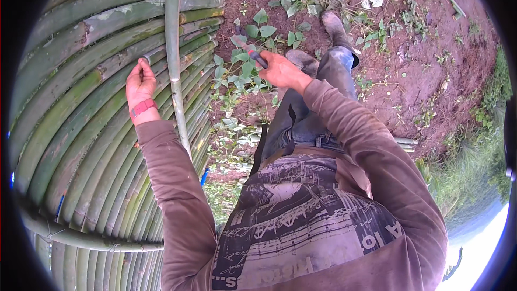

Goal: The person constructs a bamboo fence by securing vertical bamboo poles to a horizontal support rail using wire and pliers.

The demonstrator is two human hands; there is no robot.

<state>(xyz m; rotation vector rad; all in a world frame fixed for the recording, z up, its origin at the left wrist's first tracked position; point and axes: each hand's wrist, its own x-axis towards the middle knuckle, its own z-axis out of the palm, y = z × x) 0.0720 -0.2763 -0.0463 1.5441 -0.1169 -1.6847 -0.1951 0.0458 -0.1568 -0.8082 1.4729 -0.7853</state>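
Observation:
A fence or wall of green bamboo poles [81, 89] fills the left side of the view. My left hand [141, 80], with a red band at its wrist, is held against the poles. Its fingers are pinched together, and whatever may be between them is too small to make out. A thinner bamboo pole [173, 37] crosses the others just right of that hand. My right hand [285, 71] is closed round a hand tool with a dark and red handle [257, 58]. The tool points away to the left over leafy plants; its kind is unclear.
Low leafy plants [264, 30] grow along the foot of the bamboo. Reddish-brown soil [409, 64] lies to the right, under my muddy boots [335, 29]. A bamboo crosspiece [97, 241] with wire ties runs across the poles at lower left. Grass [468, 156] borders the far right.

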